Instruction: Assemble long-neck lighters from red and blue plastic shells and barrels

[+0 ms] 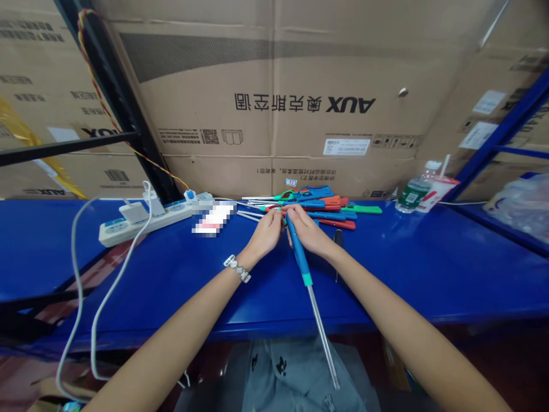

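A blue long-necked lighter [301,257] with a teal collar and a thin metal tube slants toward my body, its tube tip over my lap. My right hand [309,230] is closed around the handle's far end. Pressed against that same end is my left hand [266,230], its fingers bent and closed; its fingertips are partly hidden. Just beyond both hands lies a pile of similar lighters [338,216] with red, blue and green handles, most metal tubes pointing left. A dark-handled screwdriver [338,237] rests on the blue table beside my right wrist.
On the left, a white power strip [171,215] holds plugs with trailing white cables [124,274]. A bottle [414,191] and a cup with a straw [438,193] stand at right. Large cardboard boxes [300,68] back the blue table [412,269]. A blurred-out patch [213,220] lies left of the pile.
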Action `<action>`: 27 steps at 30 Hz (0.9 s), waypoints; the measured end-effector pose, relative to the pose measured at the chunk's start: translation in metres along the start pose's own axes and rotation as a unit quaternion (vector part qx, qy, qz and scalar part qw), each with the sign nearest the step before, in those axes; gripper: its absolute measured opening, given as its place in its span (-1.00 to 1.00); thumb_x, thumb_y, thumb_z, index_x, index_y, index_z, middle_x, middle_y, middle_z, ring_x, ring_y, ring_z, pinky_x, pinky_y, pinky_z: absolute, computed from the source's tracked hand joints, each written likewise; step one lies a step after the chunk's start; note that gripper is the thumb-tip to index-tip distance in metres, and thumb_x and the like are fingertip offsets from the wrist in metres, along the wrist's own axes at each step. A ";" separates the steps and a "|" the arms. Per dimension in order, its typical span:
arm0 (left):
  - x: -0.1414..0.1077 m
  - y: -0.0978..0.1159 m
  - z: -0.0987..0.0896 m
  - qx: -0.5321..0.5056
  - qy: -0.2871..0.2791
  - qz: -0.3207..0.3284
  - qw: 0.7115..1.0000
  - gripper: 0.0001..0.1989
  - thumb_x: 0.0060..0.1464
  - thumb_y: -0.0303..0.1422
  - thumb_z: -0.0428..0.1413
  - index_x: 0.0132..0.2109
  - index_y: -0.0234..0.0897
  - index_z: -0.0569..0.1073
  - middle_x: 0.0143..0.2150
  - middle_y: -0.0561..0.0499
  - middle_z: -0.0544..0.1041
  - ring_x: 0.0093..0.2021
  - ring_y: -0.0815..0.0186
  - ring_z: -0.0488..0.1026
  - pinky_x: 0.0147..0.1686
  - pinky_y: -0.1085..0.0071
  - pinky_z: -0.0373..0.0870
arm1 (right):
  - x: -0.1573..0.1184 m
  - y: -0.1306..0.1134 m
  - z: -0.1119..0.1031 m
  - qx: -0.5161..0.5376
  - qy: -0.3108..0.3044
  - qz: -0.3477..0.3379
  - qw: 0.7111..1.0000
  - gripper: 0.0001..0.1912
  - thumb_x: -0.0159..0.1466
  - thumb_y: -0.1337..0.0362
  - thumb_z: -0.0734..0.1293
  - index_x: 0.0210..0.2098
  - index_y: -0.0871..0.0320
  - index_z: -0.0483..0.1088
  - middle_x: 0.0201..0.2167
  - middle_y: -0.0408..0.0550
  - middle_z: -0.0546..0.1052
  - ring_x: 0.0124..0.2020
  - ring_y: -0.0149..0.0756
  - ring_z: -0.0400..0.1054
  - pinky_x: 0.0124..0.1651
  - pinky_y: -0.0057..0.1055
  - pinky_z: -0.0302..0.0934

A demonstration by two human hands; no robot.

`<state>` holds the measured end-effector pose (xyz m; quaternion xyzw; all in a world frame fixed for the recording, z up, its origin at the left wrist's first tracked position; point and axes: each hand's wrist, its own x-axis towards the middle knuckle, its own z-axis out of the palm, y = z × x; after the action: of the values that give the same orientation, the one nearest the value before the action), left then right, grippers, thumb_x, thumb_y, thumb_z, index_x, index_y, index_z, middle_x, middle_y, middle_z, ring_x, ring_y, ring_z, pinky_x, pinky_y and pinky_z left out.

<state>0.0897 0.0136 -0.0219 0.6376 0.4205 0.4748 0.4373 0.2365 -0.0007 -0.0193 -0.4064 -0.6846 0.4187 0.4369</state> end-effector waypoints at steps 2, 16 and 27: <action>-0.002 -0.001 -0.003 0.105 0.010 0.105 0.989 -0.72 0.45 -0.25 -0.04 -0.30 -0.19 0.26 -0.44 0.06 0.36 -0.43 0.28 0.33 -0.37 0.36 0.25 | 0.001 0.000 -0.001 0.055 -0.003 0.036 0.998 -0.45 0.44 -0.25 0.11 0.15 0.01 0.25 -0.66 -0.31 0.33 -0.66 -0.28 0.29 -0.54 -0.38 0.19; 0.000 0.001 -0.012 0.313 -0.044 0.263 0.911 -0.80 0.49 -0.28 -0.22 -0.16 -0.16 0.17 -0.21 -0.07 0.40 -0.26 0.16 0.43 -0.23 0.21 0.43 | -0.002 -0.010 0.006 0.117 0.016 0.049 0.992 -0.55 0.49 -0.17 0.11 0.06 0.03 0.28 -0.70 -0.31 0.34 -0.69 -0.32 0.28 -0.60 -0.44 0.21; 0.004 0.000 -0.004 0.276 -0.014 0.190 0.942 -0.77 0.42 -0.33 -0.12 -0.29 -0.14 0.14 -0.40 0.05 0.34 -0.42 0.22 0.33 -0.39 0.32 0.21 | 0.000 -0.006 0.005 0.080 0.020 0.044 0.996 -0.54 0.51 -0.17 0.07 0.07 0.03 0.27 -0.69 -0.32 0.34 -0.69 -0.34 0.32 -0.62 -0.49 0.22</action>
<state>0.0868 0.0184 -0.0198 0.8082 0.3995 0.4052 0.1517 0.2306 -0.0035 -0.0154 -0.4077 -0.6216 0.4830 0.4627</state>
